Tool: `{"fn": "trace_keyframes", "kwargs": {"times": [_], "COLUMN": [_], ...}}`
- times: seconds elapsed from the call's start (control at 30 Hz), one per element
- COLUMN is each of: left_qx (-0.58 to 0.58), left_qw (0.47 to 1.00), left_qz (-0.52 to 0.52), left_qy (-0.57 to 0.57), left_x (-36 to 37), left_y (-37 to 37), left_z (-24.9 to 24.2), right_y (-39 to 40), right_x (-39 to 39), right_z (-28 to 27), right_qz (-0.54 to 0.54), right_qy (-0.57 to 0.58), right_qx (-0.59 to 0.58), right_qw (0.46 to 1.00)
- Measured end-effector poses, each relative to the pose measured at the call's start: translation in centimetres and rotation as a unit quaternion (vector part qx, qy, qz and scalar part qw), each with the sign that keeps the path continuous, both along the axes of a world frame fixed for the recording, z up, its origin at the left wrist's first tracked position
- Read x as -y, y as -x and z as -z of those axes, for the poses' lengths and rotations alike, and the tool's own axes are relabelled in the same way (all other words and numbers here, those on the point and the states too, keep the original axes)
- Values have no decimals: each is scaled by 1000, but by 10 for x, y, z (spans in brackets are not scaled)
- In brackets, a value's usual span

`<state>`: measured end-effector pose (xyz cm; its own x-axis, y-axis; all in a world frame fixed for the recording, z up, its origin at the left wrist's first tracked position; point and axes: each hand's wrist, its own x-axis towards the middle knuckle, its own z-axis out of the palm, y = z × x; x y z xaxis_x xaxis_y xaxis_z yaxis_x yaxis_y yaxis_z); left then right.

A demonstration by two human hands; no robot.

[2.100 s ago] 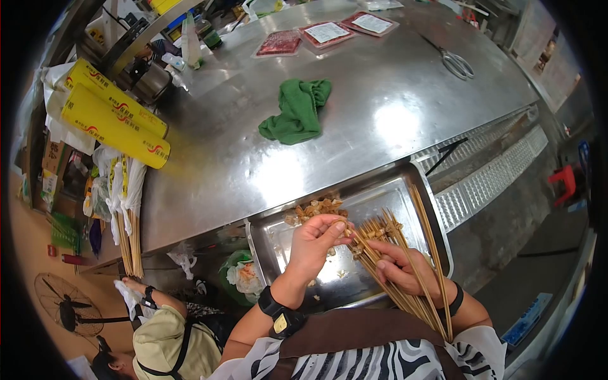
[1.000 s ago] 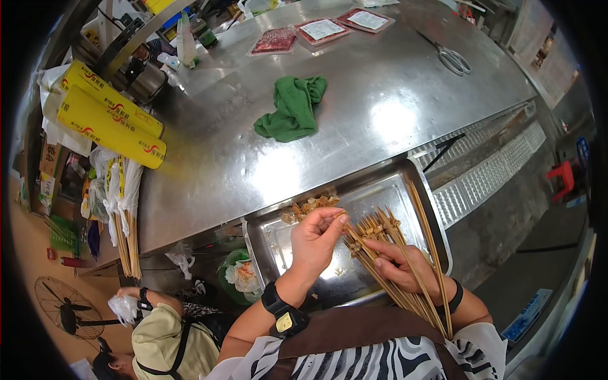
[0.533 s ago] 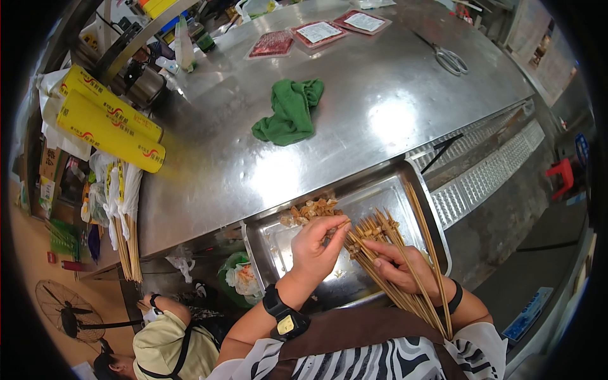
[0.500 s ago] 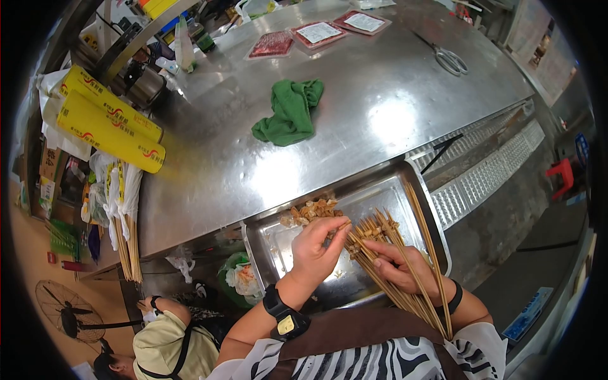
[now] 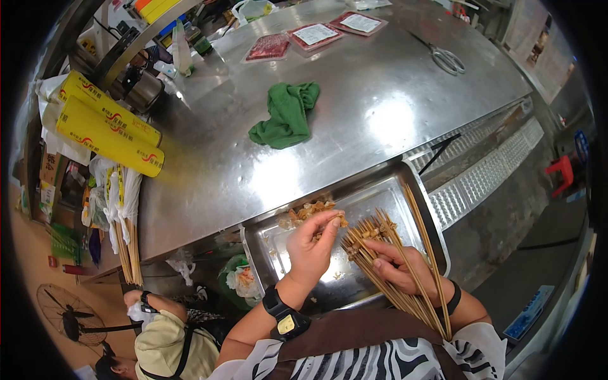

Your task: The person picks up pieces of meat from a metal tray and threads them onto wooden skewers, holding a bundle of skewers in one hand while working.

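My left hand (image 5: 311, 244) pinches a small brown piece of food (image 5: 342, 220) between thumb and fingertips, above the metal tray (image 5: 434, 221). Just behind it, a small heap of similar brown food pieces (image 5: 308, 211) lies in the tray's far left corner. A bundle of bamboo skewers (image 5: 386, 286) is gripped in my right hand (image 5: 406, 269). Small brown pieces are threaded close to the skewers' pointed ends. A few loose skewers (image 5: 421, 212) lean along the tray's right side.
Beyond the tray stretches a steel table (image 5: 215, 171) with a green cloth (image 5: 285, 117), several red meat packs (image 5: 315, 35), scissors (image 5: 447, 61) and yellow film rolls (image 5: 111, 136). Wrapped skewers (image 5: 130, 221) hang over its left edge. Another person (image 5: 174, 345) is at lower left.
My left hand has moved left, away from the skewer tips, and now has a brown food piece showing at its fingertips. My right hand stays nearly still with the skewers.
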<state>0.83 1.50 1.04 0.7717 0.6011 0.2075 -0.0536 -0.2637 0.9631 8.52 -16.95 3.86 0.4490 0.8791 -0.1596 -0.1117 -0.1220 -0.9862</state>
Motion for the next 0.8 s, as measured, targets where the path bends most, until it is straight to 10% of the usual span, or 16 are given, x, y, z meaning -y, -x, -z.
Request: {"fn": "trace_keyframes", "kwargs": {"times": [0.23,0.8], "left_qx": [-3,-57], "left_qw": [944,956], "left_qz": [69,79], "left_qy": [322,277], "left_x": [-2,-9], "left_y": [-2,5], "left_z": [-5,-2], "right_y": [-1,0], "right_x": [-1,0], "right_z": [0,6], "right_qz": [-16,5], "right_qy": [25,28], "right_qx": [18,35], "right_qw": [999,999]}}
